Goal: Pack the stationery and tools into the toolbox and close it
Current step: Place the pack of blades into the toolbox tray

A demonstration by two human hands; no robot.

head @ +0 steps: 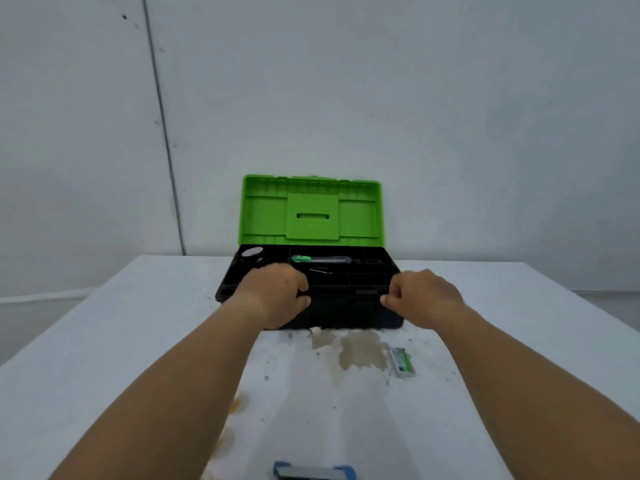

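Observation:
A black toolbox (346,311) stands on the white table with its green lid (311,209) upright and open. Its top tray holds a roll of tape (252,254) at the back left and a green-handled utility knife (318,259) along the back. My left hand (277,294) grips the tray's front rim left of centre. My right hand (424,294) pinches the same rim at the right front corner. A small white and green box (401,362) lies on the table in front of the toolbox, to the right. A blue-ended object (313,472) shows at the bottom edge.
The table (121,341) is stained brown (360,351) just in front of the toolbox and yellow near my left forearm. A pale wall rises right behind the lid. The table's left and right edges slope away on both sides.

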